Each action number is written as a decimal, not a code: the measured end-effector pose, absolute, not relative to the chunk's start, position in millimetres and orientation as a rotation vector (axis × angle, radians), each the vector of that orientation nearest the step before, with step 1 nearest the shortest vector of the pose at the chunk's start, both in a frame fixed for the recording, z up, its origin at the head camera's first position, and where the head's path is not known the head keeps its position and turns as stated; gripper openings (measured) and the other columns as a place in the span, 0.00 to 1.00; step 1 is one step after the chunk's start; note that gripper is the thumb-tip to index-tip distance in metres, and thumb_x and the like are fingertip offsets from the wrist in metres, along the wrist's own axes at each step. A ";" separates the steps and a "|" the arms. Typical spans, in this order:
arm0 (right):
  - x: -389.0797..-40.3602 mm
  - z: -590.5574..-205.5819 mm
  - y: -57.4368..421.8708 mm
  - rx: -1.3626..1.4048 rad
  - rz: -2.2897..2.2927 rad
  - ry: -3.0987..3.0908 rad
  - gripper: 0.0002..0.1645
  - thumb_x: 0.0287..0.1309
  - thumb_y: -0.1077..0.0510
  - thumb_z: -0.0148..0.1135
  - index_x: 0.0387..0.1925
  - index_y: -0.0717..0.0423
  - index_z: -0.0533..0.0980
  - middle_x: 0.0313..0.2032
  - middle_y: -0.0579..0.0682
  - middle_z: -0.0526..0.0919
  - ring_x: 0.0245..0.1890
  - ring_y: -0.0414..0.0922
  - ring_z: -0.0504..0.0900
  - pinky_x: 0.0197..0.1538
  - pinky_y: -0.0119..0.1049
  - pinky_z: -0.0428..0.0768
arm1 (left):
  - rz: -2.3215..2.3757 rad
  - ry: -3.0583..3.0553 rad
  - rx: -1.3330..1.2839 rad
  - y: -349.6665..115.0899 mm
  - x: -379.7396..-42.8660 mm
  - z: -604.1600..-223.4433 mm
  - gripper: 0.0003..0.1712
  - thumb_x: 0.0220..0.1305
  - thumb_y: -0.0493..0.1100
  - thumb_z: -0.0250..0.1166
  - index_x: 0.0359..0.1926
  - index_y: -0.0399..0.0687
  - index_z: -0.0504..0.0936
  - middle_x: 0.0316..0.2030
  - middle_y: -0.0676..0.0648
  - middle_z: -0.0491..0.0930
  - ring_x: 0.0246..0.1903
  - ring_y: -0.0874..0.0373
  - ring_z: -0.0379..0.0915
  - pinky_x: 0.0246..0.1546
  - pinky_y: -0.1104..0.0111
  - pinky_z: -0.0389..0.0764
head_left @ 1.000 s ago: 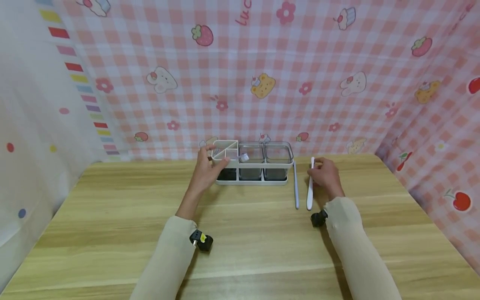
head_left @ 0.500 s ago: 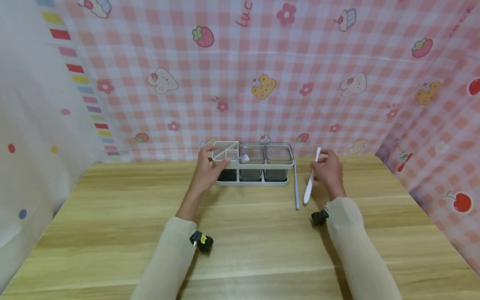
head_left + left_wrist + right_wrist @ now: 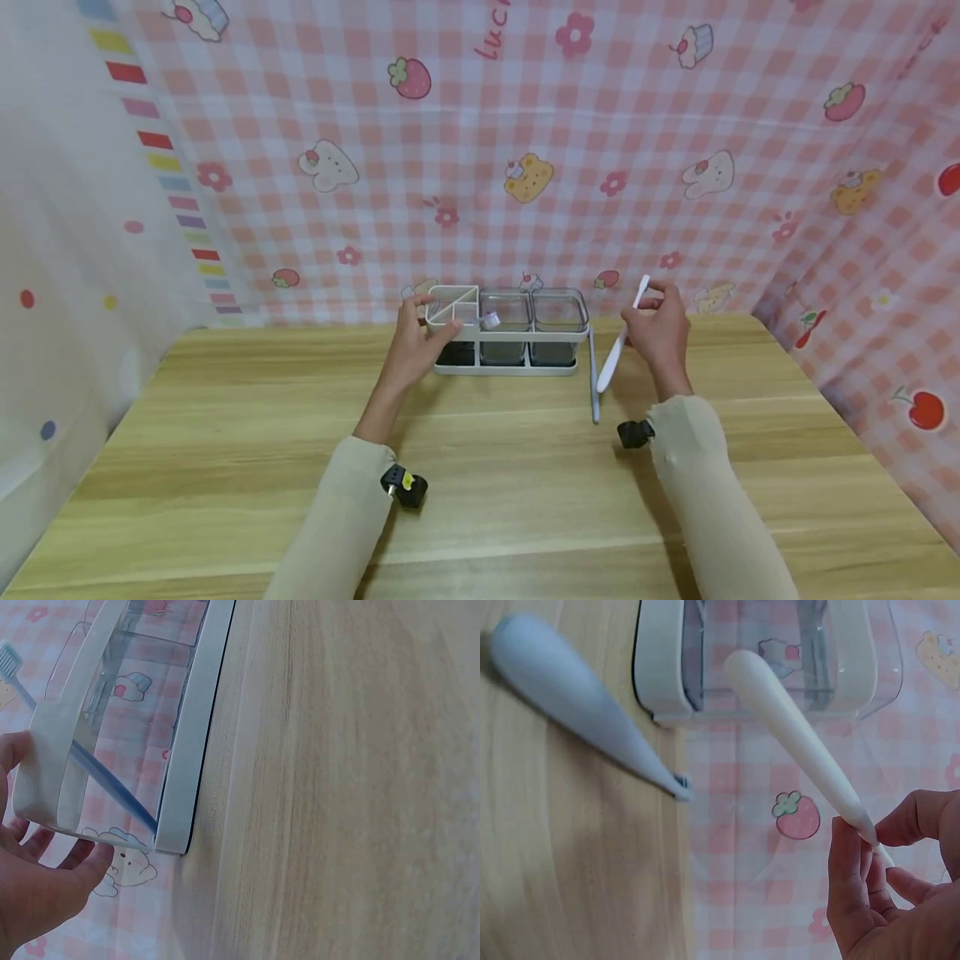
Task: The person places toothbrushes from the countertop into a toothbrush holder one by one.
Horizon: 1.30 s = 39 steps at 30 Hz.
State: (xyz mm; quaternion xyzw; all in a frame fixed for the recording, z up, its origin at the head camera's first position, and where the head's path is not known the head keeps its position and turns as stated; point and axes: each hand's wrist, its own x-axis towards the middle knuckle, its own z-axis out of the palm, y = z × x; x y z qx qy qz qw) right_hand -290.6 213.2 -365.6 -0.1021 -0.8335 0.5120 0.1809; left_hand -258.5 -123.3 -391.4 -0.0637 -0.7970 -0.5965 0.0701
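Observation:
My left hand (image 3: pixel 405 350) holds the left end of a white toothbrush holder (image 3: pixel 517 337), with the thumb on the front of its upper rim. A blue toothbrush (image 3: pixel 112 784) leans inside the divided left section, its bristled head sticking out above the rim. To the right of the holder, my right hand (image 3: pixel 660 333) pinches a white toothbrush (image 3: pixel 612 365) near its neck, tilted and raised off the table, its handle end pointing down toward the holder. Another blue toothbrush (image 3: pixel 577 694) lies on the table right beside the holder.
Two clear cups (image 3: pixel 559 310) sit in the middle and right sections of the holder. The wooden table (image 3: pixel 495 500) ends at a pink checked cloth (image 3: pixel 465 167) hung close behind. A white cloth (image 3: pixel 67 208) hangs on the left.
My right hand has lifted the white toothbrush off the table and tilted it, its handle end swinging left toward the holder. The left hand stays on the holder.

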 end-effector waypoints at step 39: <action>-290.3 -309.6 153.6 0.001 1.765 -1.966 0.38 0.58 0.72 0.56 0.69 0.51 0.61 0.42 0.49 0.69 0.32 0.42 0.78 0.28 0.35 0.84 | -1.799 -2.413 -0.182 -122.4 -262.1 -393.8 0.40 0.69 0.51 0.65 0.70 0.38 0.56 0.72 0.35 0.53 0.65 0.37 0.57 0.62 0.45 0.67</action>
